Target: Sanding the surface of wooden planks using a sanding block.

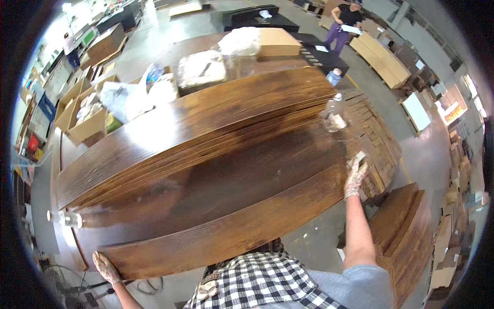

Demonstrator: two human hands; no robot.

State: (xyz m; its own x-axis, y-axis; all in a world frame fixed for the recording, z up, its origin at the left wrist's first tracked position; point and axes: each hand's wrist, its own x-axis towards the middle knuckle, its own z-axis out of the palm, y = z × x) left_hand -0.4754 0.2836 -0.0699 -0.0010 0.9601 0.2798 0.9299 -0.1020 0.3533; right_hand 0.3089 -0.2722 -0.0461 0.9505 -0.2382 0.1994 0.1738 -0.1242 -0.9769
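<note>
A long dark-brown wood-grain board (216, 232) lies along the near side of the work table, in front of my body. My left hand (106, 268), in a stained patterned work glove, rests against the board's left end with its fingers stretched out. Beyond the board's right end, my gloved right hand (355, 177) is closed on a small whitish pad (359, 155), over a stack of brown wooden pieces (378, 141). Exactly what the pad is made of cannot be made out.
More brown boards (206, 108) are stacked on the far side. A clear bottle (70, 219) lies at left; another clear bottle (334, 105) stands by a crumpled white cloth (335, 122). Open cartons (90, 123) stand behind, panels (396, 226) at right. A person (346, 23) stands far right.
</note>
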